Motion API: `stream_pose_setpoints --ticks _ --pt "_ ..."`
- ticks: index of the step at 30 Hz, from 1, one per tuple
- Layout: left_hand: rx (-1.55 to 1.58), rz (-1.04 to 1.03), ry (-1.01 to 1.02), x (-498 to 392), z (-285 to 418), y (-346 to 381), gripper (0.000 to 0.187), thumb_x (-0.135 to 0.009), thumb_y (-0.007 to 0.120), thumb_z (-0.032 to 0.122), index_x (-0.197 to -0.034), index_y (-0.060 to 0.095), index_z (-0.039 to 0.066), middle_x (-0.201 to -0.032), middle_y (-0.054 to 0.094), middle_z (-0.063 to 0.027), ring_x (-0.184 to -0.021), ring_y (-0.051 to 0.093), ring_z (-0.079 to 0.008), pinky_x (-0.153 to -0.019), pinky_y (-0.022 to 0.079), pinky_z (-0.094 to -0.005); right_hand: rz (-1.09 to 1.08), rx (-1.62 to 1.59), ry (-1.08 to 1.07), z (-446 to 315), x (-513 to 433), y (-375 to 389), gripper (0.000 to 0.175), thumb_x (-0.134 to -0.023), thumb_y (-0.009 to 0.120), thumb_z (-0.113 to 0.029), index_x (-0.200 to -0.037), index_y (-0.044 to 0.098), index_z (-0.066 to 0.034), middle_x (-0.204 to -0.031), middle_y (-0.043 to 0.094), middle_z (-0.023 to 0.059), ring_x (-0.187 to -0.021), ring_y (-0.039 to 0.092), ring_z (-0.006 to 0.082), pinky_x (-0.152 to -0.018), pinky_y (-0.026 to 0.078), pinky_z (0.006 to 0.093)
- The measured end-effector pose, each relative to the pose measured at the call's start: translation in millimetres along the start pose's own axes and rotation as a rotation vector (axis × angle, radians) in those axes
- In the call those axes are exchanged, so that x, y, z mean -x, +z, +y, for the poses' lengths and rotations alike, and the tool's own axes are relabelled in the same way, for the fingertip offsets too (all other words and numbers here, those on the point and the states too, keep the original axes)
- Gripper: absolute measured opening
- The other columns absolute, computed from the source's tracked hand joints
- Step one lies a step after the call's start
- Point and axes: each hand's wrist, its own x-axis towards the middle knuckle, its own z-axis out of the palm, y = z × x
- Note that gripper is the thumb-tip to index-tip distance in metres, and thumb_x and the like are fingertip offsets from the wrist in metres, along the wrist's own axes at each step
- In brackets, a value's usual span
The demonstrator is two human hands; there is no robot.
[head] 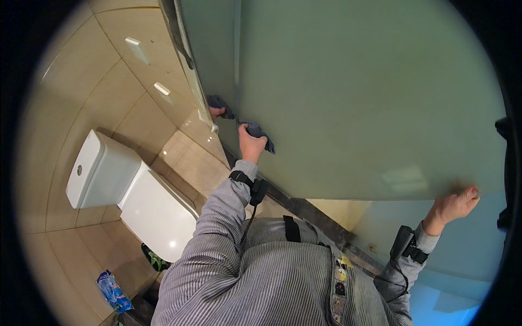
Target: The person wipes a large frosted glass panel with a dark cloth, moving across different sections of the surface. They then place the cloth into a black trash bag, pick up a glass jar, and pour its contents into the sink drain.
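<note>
My left hand grips a folded blue-grey cloth against a large frosted glass door, close to its left edge. A reflection of that hand and cloth shows in the narrow glass panel beside the door. Far to the right, my right hand holds the door's near edge, and a blurred shadow of fingers shows through the frosted glass. Part of its grip is hidden behind the pane. Both wrists carry black strapped devices with cables.
A white toilet with its lid down stands at left by beige tiled walls. Below it are a leafy plant and a blue plastic packet. A dark stone sill runs under the glass. Bluish glass lies at right.
</note>
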Motion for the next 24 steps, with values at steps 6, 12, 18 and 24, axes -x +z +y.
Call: stream_pose_setpoints --ticks 6,12,18,24 --pt "0.387 -0.217 -0.528 28 -2 26 0.052 -0.064 0.068 0.008 -0.110 0.044 -0.003 -0.097 0.057 -0.0165 -0.085 0.060 -0.0286 -0.074 0.054 -0.0333 0.052 0.016 0.047 -1 0 0 0.035 -0.093 0.054 -0.036 -0.096 0.050 -0.0013 -0.094 0.055 0.0049 -0.086 0.050 0.0154 -0.076 0.044 0.0302" --pt "0.707 -0.670 -0.793 73 57 24 0.027 -0.081 0.054 0.006 -0.102 0.047 -0.008 -0.098 0.052 -0.0146 -0.082 0.059 -0.0240 -0.072 0.058 -0.0296 0.049 0.052 0.019 1 2 2 0.035 -0.093 0.053 -0.038 -0.092 0.049 -0.0026 -0.086 0.052 0.0025 -0.079 0.047 0.0127 -0.071 0.043 0.0273" --pt "0.996 -0.790 -0.719 92 124 -7 0.024 -0.085 0.055 0.011 -0.102 0.049 -0.005 -0.094 0.055 -0.0152 -0.084 0.060 -0.0243 -0.073 0.057 -0.0277 0.010 0.061 -0.003 -2 6 5 0.034 -0.094 0.053 -0.037 -0.093 0.049 -0.0030 -0.084 0.051 0.0001 -0.076 0.046 0.0098 -0.069 0.040 0.0231" --pt "1.159 -0.604 -0.384 96 207 -53 0.026 -0.083 0.064 0.012 -0.101 0.050 -0.001 -0.087 0.059 -0.0097 -0.082 0.063 -0.0232 -0.069 0.057 -0.0271 -0.046 -0.017 -0.015 -2 8 7 0.031 -0.093 0.055 -0.030 -0.098 0.050 -0.0002 -0.090 0.054 0.0035 -0.081 0.048 0.0118 -0.073 0.041 0.0248"
